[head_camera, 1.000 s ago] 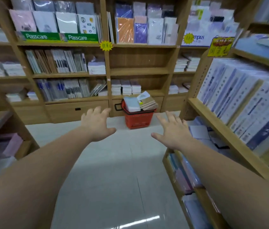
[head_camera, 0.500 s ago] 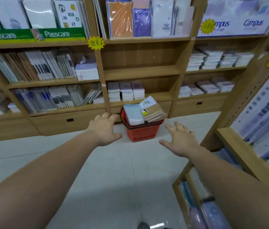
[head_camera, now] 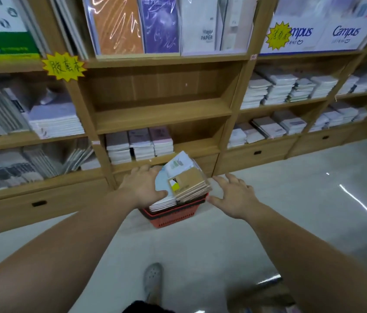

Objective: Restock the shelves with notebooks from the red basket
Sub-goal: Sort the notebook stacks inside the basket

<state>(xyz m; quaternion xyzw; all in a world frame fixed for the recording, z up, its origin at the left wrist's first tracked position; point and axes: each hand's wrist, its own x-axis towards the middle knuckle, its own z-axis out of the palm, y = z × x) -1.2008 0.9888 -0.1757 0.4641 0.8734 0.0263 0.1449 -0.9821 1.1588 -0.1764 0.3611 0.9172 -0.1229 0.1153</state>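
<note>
The red basket (head_camera: 171, 216) stands on the pale floor in front of the wooden shelving. It is piled above its rim with notebooks: a brown kraft stack (head_camera: 189, 185) on the right, a pale blue-white stack (head_camera: 163, 201) on the left. My left hand (head_camera: 143, 187) reaches over the left side of the pile with fingers spread; whether it touches the notebooks I cannot tell. My right hand (head_camera: 231, 196) hovers just right of the basket, fingers spread, holding nothing. The middle bay has an empty shelf (head_camera: 162, 112), and below it a shelf with three short notebook stacks (head_camera: 139, 144).
Wooden shelf bays full of stacked and upright notebooks run along the whole wall, with drawers (head_camera: 39, 203) at floor level. A yellow star tag (head_camera: 64, 66) hangs on an upright. My grey clog (head_camera: 153, 279) shows on the floor below the basket.
I have moved closer to the basket. Both hands have gone forward: the left now sits over the notebook pile, the right is beside the basket's right edge.
</note>
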